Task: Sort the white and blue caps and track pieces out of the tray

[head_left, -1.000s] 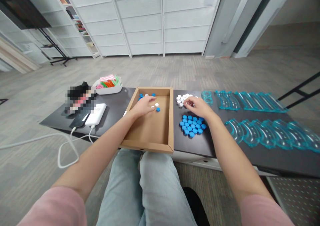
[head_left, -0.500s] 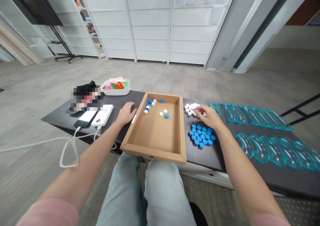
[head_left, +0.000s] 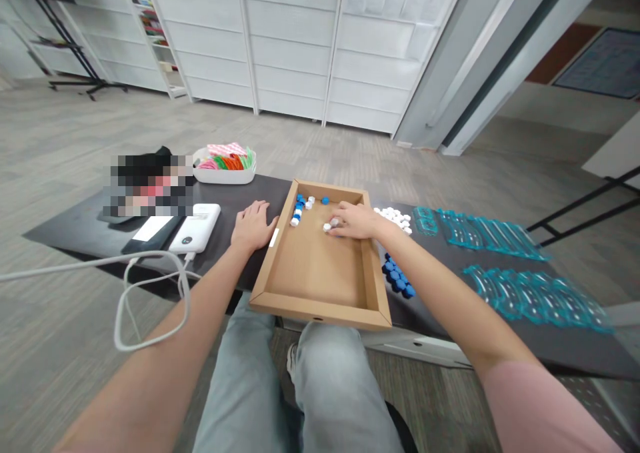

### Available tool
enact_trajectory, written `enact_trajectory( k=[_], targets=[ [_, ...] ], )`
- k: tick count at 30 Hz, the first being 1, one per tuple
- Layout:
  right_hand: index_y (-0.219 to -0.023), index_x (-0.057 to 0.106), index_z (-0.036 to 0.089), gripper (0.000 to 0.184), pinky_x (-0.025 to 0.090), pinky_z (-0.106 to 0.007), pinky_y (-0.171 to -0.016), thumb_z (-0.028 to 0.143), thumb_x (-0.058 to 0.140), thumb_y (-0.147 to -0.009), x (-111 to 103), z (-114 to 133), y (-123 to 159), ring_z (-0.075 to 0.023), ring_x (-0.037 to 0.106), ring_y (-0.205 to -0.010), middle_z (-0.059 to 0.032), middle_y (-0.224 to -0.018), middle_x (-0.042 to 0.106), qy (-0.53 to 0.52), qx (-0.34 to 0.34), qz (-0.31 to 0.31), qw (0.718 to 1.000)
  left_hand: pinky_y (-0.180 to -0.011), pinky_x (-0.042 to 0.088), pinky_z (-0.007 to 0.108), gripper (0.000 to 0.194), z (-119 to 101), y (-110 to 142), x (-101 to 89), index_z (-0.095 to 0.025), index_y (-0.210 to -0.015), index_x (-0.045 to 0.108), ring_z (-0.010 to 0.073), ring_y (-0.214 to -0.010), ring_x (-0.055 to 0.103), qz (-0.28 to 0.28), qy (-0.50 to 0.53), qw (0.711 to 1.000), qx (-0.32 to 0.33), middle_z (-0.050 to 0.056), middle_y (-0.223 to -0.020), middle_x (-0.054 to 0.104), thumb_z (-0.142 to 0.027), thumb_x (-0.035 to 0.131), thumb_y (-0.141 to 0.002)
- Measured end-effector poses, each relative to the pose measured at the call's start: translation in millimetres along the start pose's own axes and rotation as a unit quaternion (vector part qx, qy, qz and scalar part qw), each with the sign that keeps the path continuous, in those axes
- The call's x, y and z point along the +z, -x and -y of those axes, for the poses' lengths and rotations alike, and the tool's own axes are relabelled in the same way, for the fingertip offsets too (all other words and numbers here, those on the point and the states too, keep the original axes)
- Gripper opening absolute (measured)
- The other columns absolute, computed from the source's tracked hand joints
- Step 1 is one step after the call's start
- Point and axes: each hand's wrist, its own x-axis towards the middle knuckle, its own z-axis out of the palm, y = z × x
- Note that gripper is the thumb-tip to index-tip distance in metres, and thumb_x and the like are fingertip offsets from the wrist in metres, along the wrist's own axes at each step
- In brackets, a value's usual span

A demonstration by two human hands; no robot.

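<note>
My left hand (head_left: 253, 225) lies flat on the dark table, fingers spread, against the left wall of a shallow cardboard box (head_left: 320, 314). Inside that box is my right hand (head_left: 354, 220), its fingers curled down and closed at a white hexagonal piece (head_left: 335, 222). Another white hexagonal piece (head_left: 327, 227) sits just left of the fingertips. Blue and white pieces (head_left: 299, 209) cluster along the box's upper left wall, and a single blue piece (head_left: 325, 200) is near the far wall. My right hand hides part of the box floor.
Right of the box are white pieces (head_left: 396, 219) and blue pieces (head_left: 397, 278), partly behind my right forearm. Teal clear plastic parts (head_left: 490, 233) lie farther right. To the left are a white power bank (head_left: 196, 227), a looping white cable (head_left: 120, 306) and a tray of colourful items (head_left: 225, 175).
My right hand has moved left from the white pile into the box, over the loose pieces there. My left hand stays beside the box. The camera view has shifted and tilted slightly.
</note>
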Motion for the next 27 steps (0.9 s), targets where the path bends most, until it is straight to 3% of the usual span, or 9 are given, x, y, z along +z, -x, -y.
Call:
enact_trajectory(
  k=[3, 6, 10, 14, 17, 19, 23, 27],
  targets=[
    [-0.103, 0.091, 0.038, 0.011, 0.055, -0.044, -0.08, 0.04, 0.098, -0.094, 8.3, 15.4, -20.5, -0.0348, 0.082, -0.103, -0.0082, -0.12, 0.089, 0.047, -0.004, 0.04, 0.998, -0.149, 0.038, 0.069, 0.076, 0.1, 1.1, 0.7, -0.033, -0.189, 0.055, 0.0413, -0.184, 0.048, -0.009, 0.008, 1.0, 0.005, 0.018, -0.195, 0.056, -0.055, 0.041, -0.118],
    [-0.108, 0.09, 0.037, 0.009, 0.06, -0.048, -0.094, 0.04, 0.093, -0.099, -0.2, 21.1, -13.0, -0.0377, 0.082, -0.121, -0.0099, -0.133, 0.088, 0.033, -0.034, 0.007, 0.999, -0.147, 0.04, 0.072, 0.076, 1.2, 1.1, 2.2, -0.032, -0.188, 0.056, 0.043, -0.182, 0.05, -0.023, 0.013, 1.0, 0.01, 0.021, -0.193, 0.058, -0.056, 0.04, -0.118],
    [-0.126, 0.088, 0.041, 0.018, 0.063, -0.053, -0.111, 0.046, 0.081, -0.11, -31.2, -7.1, 41.9, -0.0374, 0.08, -0.125, -0.0087, -0.139, 0.087, -0.031, -0.014, -0.124, 0.992, -0.146, 0.043, 0.073, 0.077, 2.6, -0.5, 3.3, -0.03, -0.188, 0.057, 0.0443, -0.18, 0.052, -0.023, 0.007, 1.0, 0.014, 0.022, -0.191, 0.059, -0.056, 0.039, -0.117],
    [-0.118, 0.088, 0.041, 0.016, 0.065, -0.06, -0.103, 0.051, 0.081, -0.107, -46.7, -67.0, 125.5, -0.0406, 0.081, -0.108, -0.0128, -0.121, 0.088, -0.016, 0.127, -0.2, 0.972, -0.146, 0.043, 0.075, 0.079, 4.6, -1.5, 4.3, -0.026, -0.186, 0.059, 0.0457, -0.182, 0.05, -0.022, 0.005, 1.0, 0.02, 0.025, -0.19, 0.058, -0.056, 0.035, -0.117],
    [-0.105, 0.087, 0.042, 0.008, 0.065, -0.062, -0.095, 0.044, 0.085, -0.098, -36.9, -100.8, 173.3, -0.0435, 0.082, -0.105, -0.0128, -0.116, 0.09, 0.0, 0.2, -0.163, 0.966, -0.148, 0.041, 0.077, 0.082, 7.9, -2.6, 6.1, -0.021, -0.186, 0.057, 0.0474, -0.188, 0.04, -0.021, 0.002, 1.0, 0.02, 0.027, -0.193, 0.054, -0.058, 0.04, -0.115],
    [-0.101, 0.086, 0.042, 0.007, 0.064, -0.059, -0.091, 0.04, 0.085, -0.095, -24.4, -110.2, 189.2, -0.0425, 0.084, -0.101, -0.0117, -0.113, 0.091, -0.007, 0.224, -0.134, 0.965, -0.148, 0.041, 0.079, 0.09, 10.0, -3.4, 7.0, -0.015, -0.186, 0.057, 0.052, -0.19, 0.035, -0.023, -0.001, 1.0, 0.017, 0.032, -0.194, 0.05, -0.063, 0.05, -0.11],
    [-0.107, 0.086, 0.042, 0.016, 0.064, -0.055, -0.087, 0.034, 0.083, -0.094, -2.9, -107.8, 190.2, -0.0381, 0.084, -0.088, -0.0091, -0.107, 0.093, -0.044, 0.261, -0.099, 0.959, -0.145, 0.042, 0.087, 0.104, 10.0, -3.2, 5.9, -0.016, -0.186, 0.055, 0.0586, -0.187, 0.036, -0.037, -0.011, 0.999, 0.013, 0.035, -0.193, 0.052, -0.078, 0.059, -0.101],
    [-0.124, 0.083, 0.044, 0.034, 0.067, -0.052, -0.087, 0.026, 0.08, -0.094, 0.3, -100.7, 183.9, -0.0336, 0.083, -0.08, -0.0052, -0.11, 0.095, -0.077, 0.27, -0.126, 0.952, -0.144, 0.043, 0.087, 0.108, 5.8, -1.3, 1.7, -0.019, -0.184, 0.058, 0.0594, -0.185, 0.039, -0.029, -0.018, 0.999, 0.017, 0.033, -0.192, 0.053, -0.084, 0.063, -0.098]
  ],
)
